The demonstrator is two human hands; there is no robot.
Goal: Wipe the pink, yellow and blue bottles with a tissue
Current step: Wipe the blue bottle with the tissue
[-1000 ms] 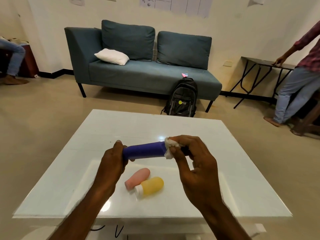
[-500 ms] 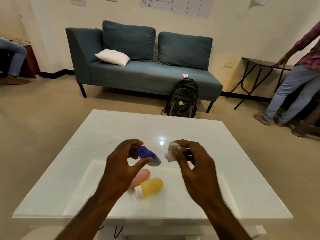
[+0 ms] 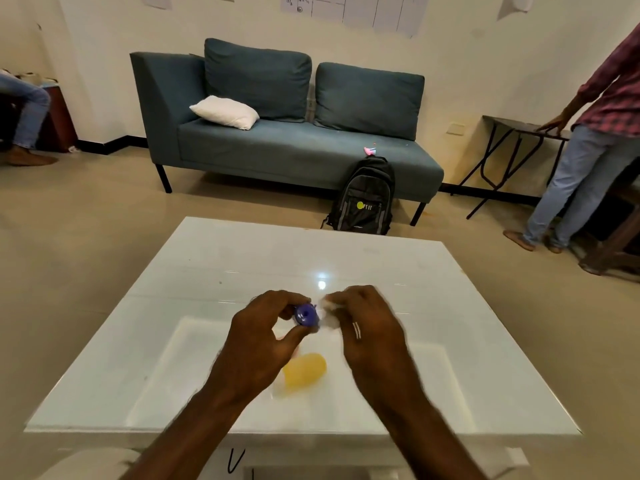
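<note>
My left hand point(image 3: 261, 336) pinches the blue bottle point(image 3: 306, 315) above the white table point(image 3: 173, 341), its round end turned toward me. My right hand point(image 3: 367, 327) grips a crumpled white tissue point(image 3: 329, 315) pressed against the bottle's right side; the hand is motion-blurred. The yellow bottle point(image 3: 304, 369) with its white cap lies on the table below my hands. Only a thin pink sliver of the pink bottle shows beside my left palm; the rest is hidden.
A teal sofa point(image 3: 287, 147) with a white pillow point(image 3: 225, 112) stands beyond the table, a black backpack point(image 3: 363, 199) leaning on it. A person point(image 3: 588, 133) stands at the right by a folding table point(image 3: 512, 147). Another person's leg point(image 3: 24, 112) is at far left.
My left hand has turned the blue bottle from lying sideways to end-on toward me. My right hand with the tissue came off the bottle's end and now moves against its side.
</note>
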